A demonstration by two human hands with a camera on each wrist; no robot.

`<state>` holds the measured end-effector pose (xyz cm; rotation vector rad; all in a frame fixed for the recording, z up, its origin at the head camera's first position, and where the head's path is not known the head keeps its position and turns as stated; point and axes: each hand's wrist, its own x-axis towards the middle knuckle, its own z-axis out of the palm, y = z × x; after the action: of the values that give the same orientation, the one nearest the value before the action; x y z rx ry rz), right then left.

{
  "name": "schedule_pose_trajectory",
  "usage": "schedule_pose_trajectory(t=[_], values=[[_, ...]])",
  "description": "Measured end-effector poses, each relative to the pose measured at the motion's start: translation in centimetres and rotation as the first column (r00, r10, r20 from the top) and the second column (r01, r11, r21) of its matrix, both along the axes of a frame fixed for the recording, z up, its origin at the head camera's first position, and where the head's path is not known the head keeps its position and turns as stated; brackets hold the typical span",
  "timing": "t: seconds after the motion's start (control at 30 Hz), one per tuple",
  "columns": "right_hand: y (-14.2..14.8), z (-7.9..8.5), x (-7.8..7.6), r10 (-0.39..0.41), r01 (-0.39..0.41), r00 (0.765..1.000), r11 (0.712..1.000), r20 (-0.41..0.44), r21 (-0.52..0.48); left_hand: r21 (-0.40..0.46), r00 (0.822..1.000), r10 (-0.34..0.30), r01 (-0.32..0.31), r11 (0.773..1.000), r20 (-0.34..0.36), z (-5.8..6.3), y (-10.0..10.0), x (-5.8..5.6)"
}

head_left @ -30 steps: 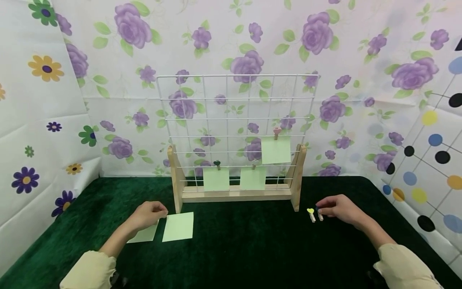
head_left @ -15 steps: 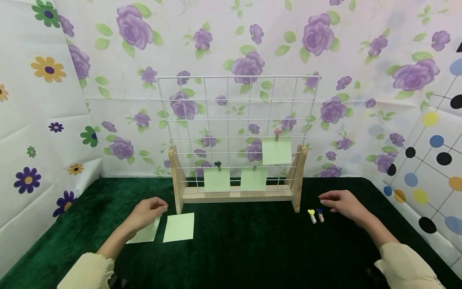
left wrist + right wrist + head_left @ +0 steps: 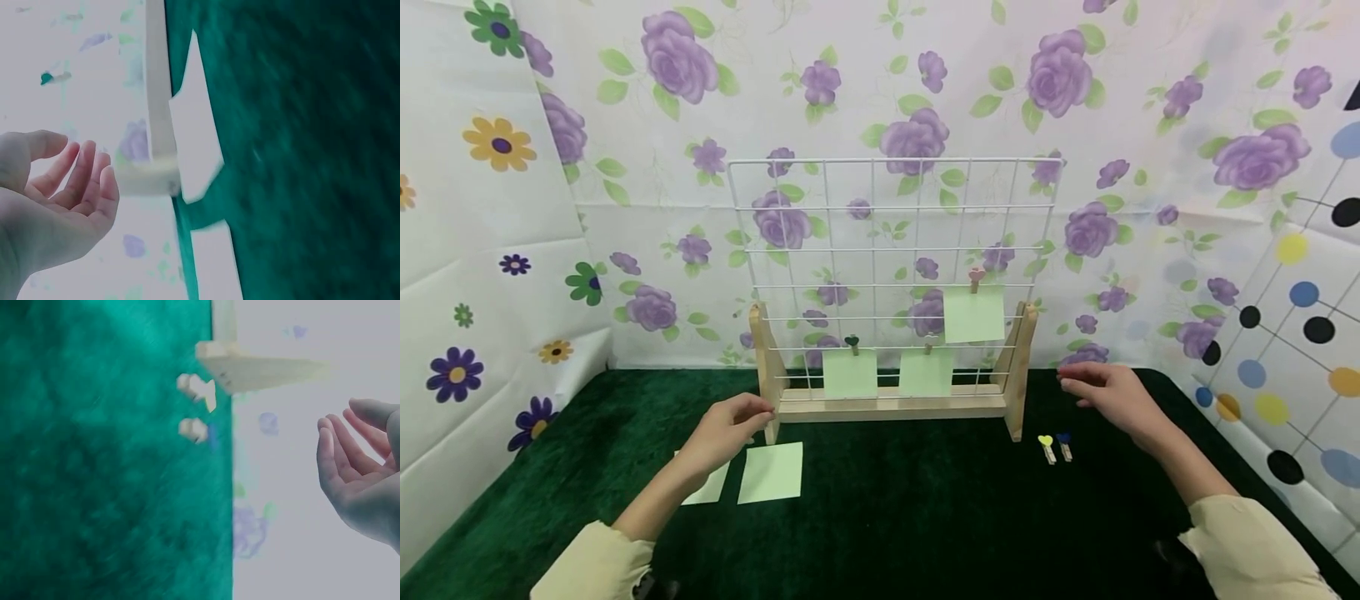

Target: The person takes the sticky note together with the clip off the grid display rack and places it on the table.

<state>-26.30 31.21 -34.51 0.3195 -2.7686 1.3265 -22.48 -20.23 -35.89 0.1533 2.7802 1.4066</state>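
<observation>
My left hand hovers over the left side of the cloth, fingers loosely bent. Its palm holds nothing in the left wrist view. Partly behind it lies one pale green paper square, with a second paper square flat beside it. On the right, my right hand is raised above and behind two small clothespins, one with a yellow heart and one with a blue top. Its relaxed fingers hold nothing, as the right wrist view shows.
A white wire grid stands upright in a wooden base at the middle back. Three green notes hang on it from clothespins: a lower left note, a lower middle note and a higher right note. Flowered fabric rises behind.
My right hand has let go of the blue clothespin, which now lies by the yellow one, and has risen away from it. My left hand has moved up and right toward the rack.
</observation>
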Motion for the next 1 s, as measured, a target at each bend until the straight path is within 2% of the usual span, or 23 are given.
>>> schedule_pose_trajectory(t=[0.2,0.43,0.67,0.9,1.0], values=[[-1.5,1.7,1.0,-0.024,0.025,0.997,0.999,-0.073,0.022,0.045,0.994,-0.094,0.096,0.994,-0.052,1.0,2.1,0.8],[-3.6,4.0,1.6,-0.037,0.031,0.993,0.998,-0.113,-0.055,0.065,0.981,-0.155,0.163,0.984,-0.116,2.0,4.4,1.6],[-6.3,7.0,2.0,-0.027,0.017,0.972,0.999,-0.232,-0.044,0.087,0.968,-0.2,0.214,0.973,-0.151,2.8,6.4,0.9],[-8.3,8.4,1.3,0.04,-0.033,0.952,0.999,-0.305,0.03,0.122,0.964,-0.246,0.258,0.958,-0.104,4.0,9.0,0.2],[-9.0,9.1,1.0,0.046,-0.03,0.948,0.998,-0.316,0.054,0.15,0.956,-0.269,0.284,0.947,-0.114,4.4,10.3,-0.1]])
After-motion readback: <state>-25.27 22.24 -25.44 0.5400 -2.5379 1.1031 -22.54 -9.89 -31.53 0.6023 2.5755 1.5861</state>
